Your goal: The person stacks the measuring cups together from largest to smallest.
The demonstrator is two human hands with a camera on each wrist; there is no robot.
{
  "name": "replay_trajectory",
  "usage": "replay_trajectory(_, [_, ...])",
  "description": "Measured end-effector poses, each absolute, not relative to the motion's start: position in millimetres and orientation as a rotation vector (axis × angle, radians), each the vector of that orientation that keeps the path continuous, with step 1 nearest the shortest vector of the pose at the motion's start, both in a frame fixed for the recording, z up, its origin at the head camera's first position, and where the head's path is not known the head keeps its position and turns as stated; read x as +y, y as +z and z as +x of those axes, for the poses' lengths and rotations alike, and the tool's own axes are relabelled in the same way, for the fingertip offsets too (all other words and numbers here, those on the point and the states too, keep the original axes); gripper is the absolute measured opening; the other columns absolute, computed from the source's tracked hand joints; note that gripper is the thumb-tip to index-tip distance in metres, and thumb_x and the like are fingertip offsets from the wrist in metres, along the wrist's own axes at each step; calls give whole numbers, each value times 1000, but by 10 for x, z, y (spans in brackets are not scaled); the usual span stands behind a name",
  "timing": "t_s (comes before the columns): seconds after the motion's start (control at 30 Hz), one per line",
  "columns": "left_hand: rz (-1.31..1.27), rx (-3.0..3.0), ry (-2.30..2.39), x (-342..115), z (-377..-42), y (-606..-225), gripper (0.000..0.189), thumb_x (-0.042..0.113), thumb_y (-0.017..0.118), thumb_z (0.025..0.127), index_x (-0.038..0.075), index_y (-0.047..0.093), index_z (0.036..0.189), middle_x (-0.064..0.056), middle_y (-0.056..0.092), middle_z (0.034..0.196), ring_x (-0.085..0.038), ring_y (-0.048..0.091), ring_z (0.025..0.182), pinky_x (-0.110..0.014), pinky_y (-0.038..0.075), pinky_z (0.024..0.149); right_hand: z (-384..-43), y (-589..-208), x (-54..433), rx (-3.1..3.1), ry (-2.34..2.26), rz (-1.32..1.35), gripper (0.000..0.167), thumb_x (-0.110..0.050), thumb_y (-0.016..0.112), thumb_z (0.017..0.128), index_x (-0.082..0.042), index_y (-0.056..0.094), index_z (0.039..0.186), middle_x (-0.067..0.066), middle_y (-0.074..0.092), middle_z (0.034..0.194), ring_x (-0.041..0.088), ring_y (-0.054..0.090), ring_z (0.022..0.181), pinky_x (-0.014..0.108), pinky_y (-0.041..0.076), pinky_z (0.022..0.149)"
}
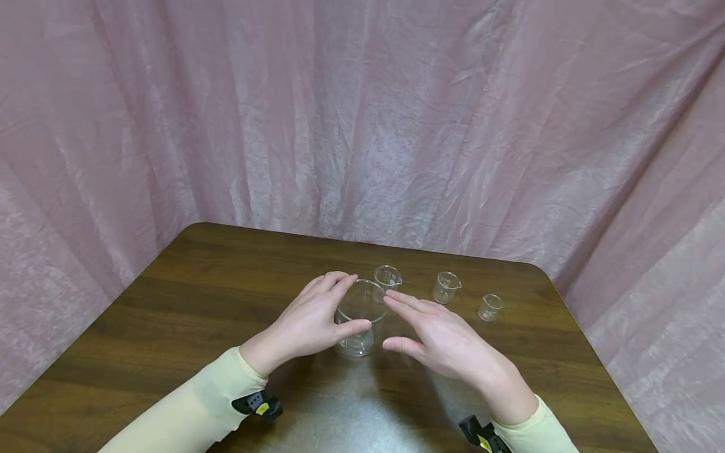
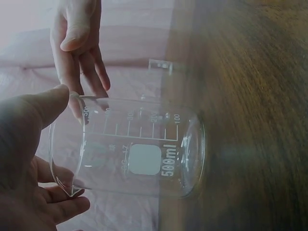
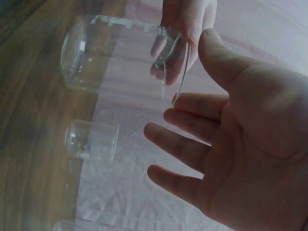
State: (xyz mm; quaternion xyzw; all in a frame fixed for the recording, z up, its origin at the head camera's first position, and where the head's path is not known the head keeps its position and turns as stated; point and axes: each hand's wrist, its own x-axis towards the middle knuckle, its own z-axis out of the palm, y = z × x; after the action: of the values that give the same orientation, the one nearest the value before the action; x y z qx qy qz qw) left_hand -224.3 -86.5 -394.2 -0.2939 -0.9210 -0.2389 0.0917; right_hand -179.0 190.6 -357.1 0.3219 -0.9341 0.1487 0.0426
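Note:
A large glass beaker [image 1: 357, 343], marked 500ml in the left wrist view [image 2: 166, 161], stands upright near the middle of the wooden table. My left hand [image 1: 320, 314] holds it about the rim, thumb in front and fingers at the far left side. On its right is my right hand [image 1: 447, 336], fingers extended and apart, index fingertip close to the rim. Whether that fingertip touches the glass I cannot tell. Nothing lies in the right palm [image 3: 260, 154]. Behind the large beaker stands a smaller beaker [image 1: 388, 275].
Two more small beakers stand farther right, a middle one [image 1: 447, 287] and a smallest one [image 1: 489, 307]. The brown wooden table [image 1: 198, 283] has rounded far corners. Pink curtains [image 1: 351, 126] hang behind it and along both sides.

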Motion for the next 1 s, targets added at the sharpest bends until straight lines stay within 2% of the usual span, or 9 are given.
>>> replay_trajectory(0.37, [-856,-2741,-730,-833,-2263,-3921,99,67,79,95,1,51,162,-14,59,150,-35,55,142,-54,49,116,-1798,-3566,1928,-2855,442,985,78,-55,72,104,-11,51,165,6,48,171,30,50,154,59,42,122])
replay_trajectory(0.73, [-870,-2761,-739,-854,-2280,-3964,98,69,75,97,1,50,162,-16,56,159,-37,47,151,-55,40,124,-1804,-3570,1936,-2856,462,1002,78,-56,71,105,-11,51,166,3,47,172,28,48,155,59,42,123])
replay_trajectory(1.0, [-875,-2747,-751,-854,-2282,-3987,95,68,75,98,1,51,161,-15,56,159,-37,47,152,-54,40,125,-1812,-3569,1948,-2851,468,1012,77,-54,71,105,-13,50,167,4,47,172,28,48,155,59,43,122])
